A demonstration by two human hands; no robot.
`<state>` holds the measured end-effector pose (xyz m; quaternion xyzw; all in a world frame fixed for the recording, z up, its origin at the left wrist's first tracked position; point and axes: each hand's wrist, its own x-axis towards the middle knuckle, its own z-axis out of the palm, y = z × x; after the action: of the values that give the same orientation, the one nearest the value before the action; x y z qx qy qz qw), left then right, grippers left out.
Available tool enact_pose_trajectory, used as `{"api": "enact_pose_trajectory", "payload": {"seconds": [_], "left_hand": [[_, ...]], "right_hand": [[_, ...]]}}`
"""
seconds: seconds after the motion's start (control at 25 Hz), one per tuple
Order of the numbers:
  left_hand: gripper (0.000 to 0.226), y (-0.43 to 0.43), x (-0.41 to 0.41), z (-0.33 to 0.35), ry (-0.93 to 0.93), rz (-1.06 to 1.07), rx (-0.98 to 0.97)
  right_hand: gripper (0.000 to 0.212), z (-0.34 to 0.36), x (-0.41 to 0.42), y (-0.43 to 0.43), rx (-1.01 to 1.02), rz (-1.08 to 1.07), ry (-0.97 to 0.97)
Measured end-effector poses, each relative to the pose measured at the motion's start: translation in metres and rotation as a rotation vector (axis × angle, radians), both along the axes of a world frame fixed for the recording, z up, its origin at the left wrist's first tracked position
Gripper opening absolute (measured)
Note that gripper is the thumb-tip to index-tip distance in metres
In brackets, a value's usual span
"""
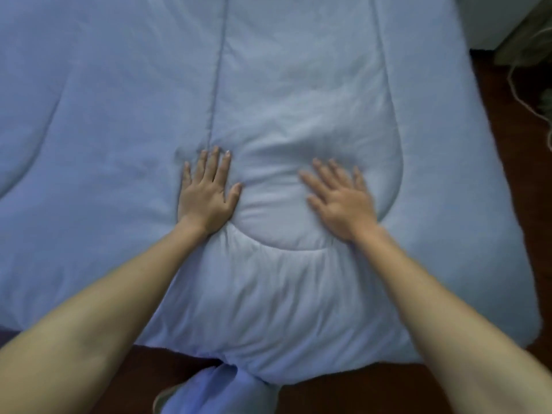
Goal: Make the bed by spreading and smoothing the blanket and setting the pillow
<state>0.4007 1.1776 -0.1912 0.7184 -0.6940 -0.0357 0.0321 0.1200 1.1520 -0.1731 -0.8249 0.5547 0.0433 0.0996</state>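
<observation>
A light blue quilted blanket [283, 85] covers nearly the whole view, spread flat with stitched seams and some wrinkles near its middle. My left hand [207, 194] lies palm down on it, fingers apart, just left of a puffy fold. My right hand [340, 198] also presses flat on the blanket, fingers spread, a little blurred. Both arms reach in from the bottom corners. A bunched corner of the blanket [221, 389] hangs over the near edge. No pillow shows in view.
Dark brown floor [373, 392] runs along the near edge and down the right side [513, 144]. A pale cord [525, 106] lies on the floor at far right, beside a white object [490, 22] in the top right corner.
</observation>
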Motion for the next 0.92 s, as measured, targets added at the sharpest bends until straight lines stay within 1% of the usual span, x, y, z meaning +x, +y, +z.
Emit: {"api": "enact_pose_trajectory", "payload": {"seconds": [0.12, 0.16, 0.2, 0.28, 0.32, 0.36, 0.4, 0.44, 0.48, 0.52, 0.56, 0.72, 0.8, 0.84, 0.92], "left_hand": [[0.075, 0.0, -0.009, 0.001, 0.029, 0.042, 0.001], [0.074, 0.003, -0.014, -0.001, 0.029, 0.075, -0.013], [0.074, 0.004, -0.021, -0.002, 0.024, 0.116, -0.025], [0.075, 0.002, -0.042, 0.001, 0.039, 0.198, -0.007], [0.076, 0.001, -0.055, 0.005, 0.061, 0.235, 0.016], [0.077, 0.001, -0.067, 0.008, 0.078, 0.263, 0.03], [0.077, 0.004, -0.082, 0.009, 0.091, 0.28, 0.037], [0.077, 0.009, -0.099, 0.011, 0.098, 0.288, 0.043], [0.077, 0.014, -0.121, 0.013, 0.095, 0.298, 0.046], [0.076, 0.018, -0.142, 0.014, 0.092, 0.313, 0.051], [0.076, 0.021, -0.163, 0.015, 0.096, 0.336, 0.052], [0.076, 0.031, -0.245, 0.017, 0.109, 0.449, 0.048], [0.075, 0.042, -0.299, 0.014, 0.095, 0.477, 0.02], [0.074, 0.046, -0.33, 0.013, 0.088, 0.486, 0.014], [0.071, 0.046, -0.395, 0.013, 0.132, 0.521, 0.035]], "right_hand": [[0.052, 0.008, -0.103, -0.056, 0.01, -0.245, 0.022], [0.052, 0.011, -0.136, -0.066, 0.036, -0.348, 0.049], [0.052, 0.014, -0.162, -0.072, 0.076, -0.507, 0.051], [0.054, 0.019, -0.179, -0.076, 0.149, -0.922, -0.018], [0.056, 0.023, -0.167, -0.07, 0.15, -0.989, -0.06], [0.058, 0.022, -0.149, -0.058, 0.094, -0.897, -0.099], [0.06, 0.017, -0.128, -0.038, 0.024, -0.666, -0.13], [0.06, 0.013, -0.104, -0.011, 0.021, -0.38, -0.119], [0.06, 0.011, -0.096, 0.014, 0.002, -0.155, -0.084], [0.058, 0.009, -0.1, 0.03, -0.009, -0.013, -0.071], [0.056, 0.008, -0.117, 0.035, 0.009, 0.055, -0.079], [0.052, 0.003, -0.249, 0.016, 0.027, -0.047, -0.064], [0.05, 0.005, -0.316, 0.005, 0.137, -0.117, -0.046], [0.05, 0.008, -0.344, 0.005, 0.2, -0.127, -0.007], [0.049, 0.023, -0.391, 0.005, 0.255, -0.094, 0.071]]}}
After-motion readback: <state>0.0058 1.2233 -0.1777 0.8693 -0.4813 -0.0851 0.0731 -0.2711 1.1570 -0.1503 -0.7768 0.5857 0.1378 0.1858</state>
